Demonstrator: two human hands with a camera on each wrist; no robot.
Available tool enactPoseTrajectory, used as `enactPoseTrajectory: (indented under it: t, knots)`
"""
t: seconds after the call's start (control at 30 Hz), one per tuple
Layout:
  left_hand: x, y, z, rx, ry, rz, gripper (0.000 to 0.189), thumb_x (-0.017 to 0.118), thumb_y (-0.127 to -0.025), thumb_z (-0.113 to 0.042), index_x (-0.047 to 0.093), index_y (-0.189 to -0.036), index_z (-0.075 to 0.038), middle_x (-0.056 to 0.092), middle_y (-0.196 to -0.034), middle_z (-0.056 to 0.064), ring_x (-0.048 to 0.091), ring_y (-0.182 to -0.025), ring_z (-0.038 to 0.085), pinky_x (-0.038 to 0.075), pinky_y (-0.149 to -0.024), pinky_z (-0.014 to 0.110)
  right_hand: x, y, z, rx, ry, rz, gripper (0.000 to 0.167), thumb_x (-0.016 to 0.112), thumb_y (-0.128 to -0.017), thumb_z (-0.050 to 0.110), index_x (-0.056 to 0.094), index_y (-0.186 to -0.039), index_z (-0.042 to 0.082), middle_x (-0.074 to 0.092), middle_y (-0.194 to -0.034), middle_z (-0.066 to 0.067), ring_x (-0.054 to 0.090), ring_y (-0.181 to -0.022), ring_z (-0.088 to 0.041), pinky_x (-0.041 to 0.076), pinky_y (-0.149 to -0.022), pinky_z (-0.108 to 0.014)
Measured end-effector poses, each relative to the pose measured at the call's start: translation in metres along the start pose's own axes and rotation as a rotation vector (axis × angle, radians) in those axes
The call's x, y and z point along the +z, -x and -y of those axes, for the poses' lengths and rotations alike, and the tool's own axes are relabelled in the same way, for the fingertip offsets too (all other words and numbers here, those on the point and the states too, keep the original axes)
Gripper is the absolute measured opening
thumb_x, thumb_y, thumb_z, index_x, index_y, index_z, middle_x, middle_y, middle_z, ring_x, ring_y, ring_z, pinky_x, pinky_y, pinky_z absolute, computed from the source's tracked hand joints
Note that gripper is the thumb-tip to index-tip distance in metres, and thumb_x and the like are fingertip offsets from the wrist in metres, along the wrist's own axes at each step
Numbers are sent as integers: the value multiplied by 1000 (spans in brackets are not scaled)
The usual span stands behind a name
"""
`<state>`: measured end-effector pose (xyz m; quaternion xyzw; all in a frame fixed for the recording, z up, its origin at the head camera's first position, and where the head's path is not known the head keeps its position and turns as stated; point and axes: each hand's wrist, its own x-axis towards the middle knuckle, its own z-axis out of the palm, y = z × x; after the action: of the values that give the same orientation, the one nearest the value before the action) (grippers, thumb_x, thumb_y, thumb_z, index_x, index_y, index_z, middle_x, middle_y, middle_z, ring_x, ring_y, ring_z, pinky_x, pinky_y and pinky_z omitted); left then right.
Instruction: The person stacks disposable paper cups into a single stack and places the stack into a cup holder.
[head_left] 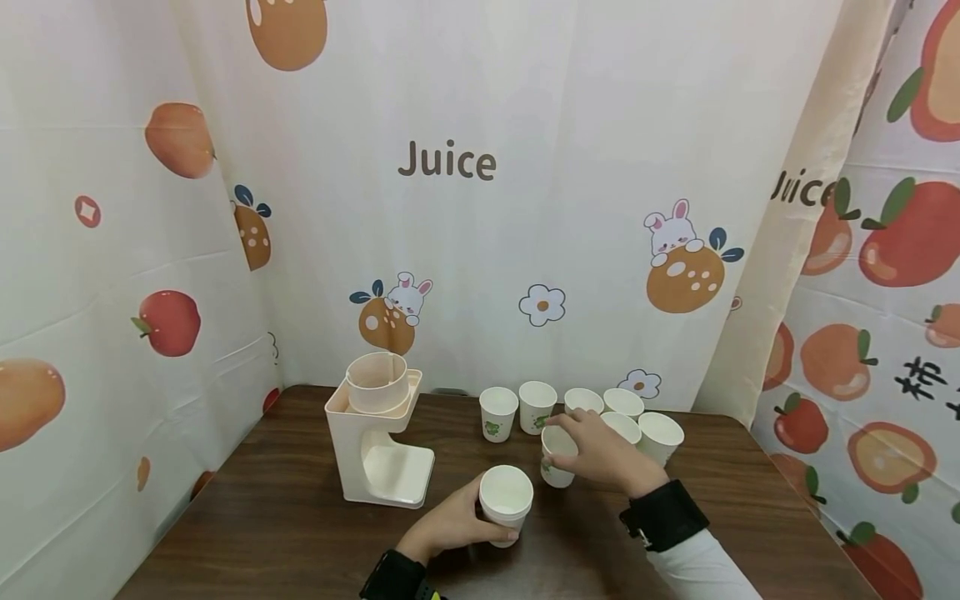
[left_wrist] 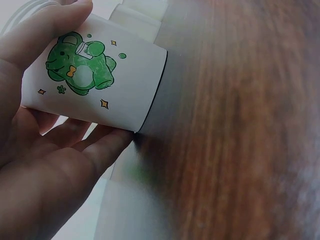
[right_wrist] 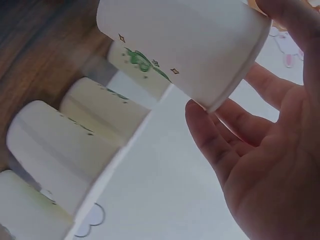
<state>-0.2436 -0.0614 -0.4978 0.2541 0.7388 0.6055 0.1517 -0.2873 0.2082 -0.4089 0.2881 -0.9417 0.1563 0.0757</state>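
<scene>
Near the front of the table, my left hand (head_left: 452, 523) grips nested paper cups (head_left: 506, 497), upright, with one rim showing just above another. A green bear with small yellow stars is printed on the outer cup's side (left_wrist: 82, 67) in the left wrist view, the thumb lying across its upper part. Farther back and to the right, my right hand (head_left: 600, 446) holds a single paper cup (head_left: 557, 458) near its rim, thumb on one side and fingers on the other. This cup (right_wrist: 185, 45) fills the top of the right wrist view.
Several more white paper cups (head_left: 498, 417) stand upright behind and beside my right hand, along the back of the brown wooden table (head_left: 300, 533). A cream appliance (head_left: 348, 454) with a round top and flat base stands on the left. Fruit-printed curtains (head_left: 465, 242) enclose the table.
</scene>
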Motion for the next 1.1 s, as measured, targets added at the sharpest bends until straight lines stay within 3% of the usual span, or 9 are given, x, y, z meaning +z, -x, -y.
enactPoseTrajectory:
  t: [0.5, 1.1]
  knots:
    - [-1, 2, 1, 16, 14, 16, 80, 85, -81, -14, 40, -148, -14, 58, -129, -1, 55, -119, 21, 38, -102, 48, -29, 7, 34, -26, 15, -4, 51, 74, -91, 38, 62, -133, 13, 59, -118, -11, 54, -107, -30, 50, -85, -46]
    - [-2, 3, 2, 27, 15, 31, 79, 84, -82, -13, 40, -148, -15, 58, -129, -1, 55, -119, 21, 38, -102, 48, -49, 18, 61, -39, 28, -24, 50, 73, -92, 37, 61, -135, 15, 59, -124, -13, 55, -113, -32, 51, -87, -47]
